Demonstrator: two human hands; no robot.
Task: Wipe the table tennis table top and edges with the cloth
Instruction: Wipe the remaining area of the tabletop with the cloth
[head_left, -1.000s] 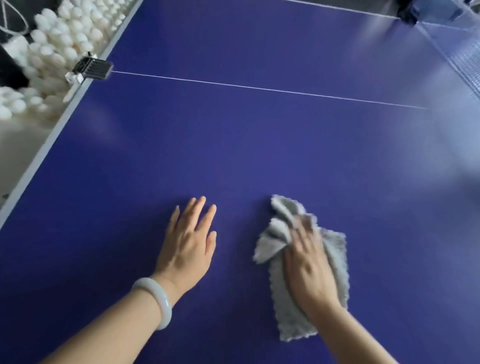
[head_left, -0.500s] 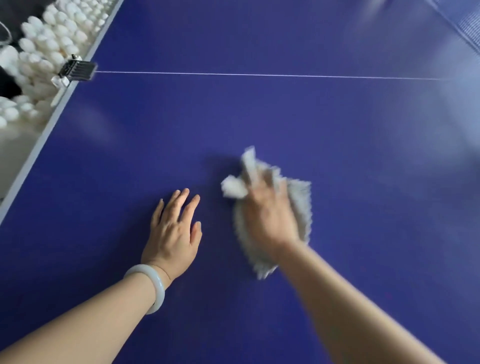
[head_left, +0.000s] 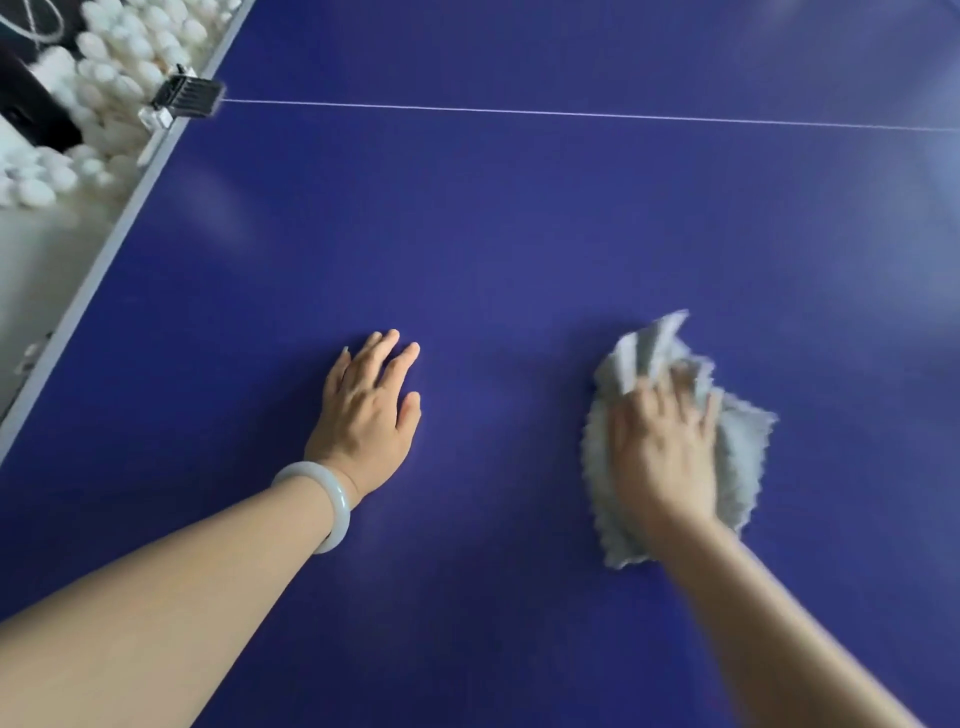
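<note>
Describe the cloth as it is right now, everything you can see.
The cloth is pale grey and fluffy, like microfibre, with a wavy scalloped edge. It lies crumpled on the blue table top, right of centre, with one bunched fold sticking up beyond the fingertips. The right hand presses on its middle and covers much of it; nothing else touches it. Blur hides finer detail.

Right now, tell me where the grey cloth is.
In the head view, the grey cloth lies right of centre on the blue table top, under the right hand.

table tennis room: blue table (head_left: 519, 234), heaped balls (head_left: 104, 67).
</note>
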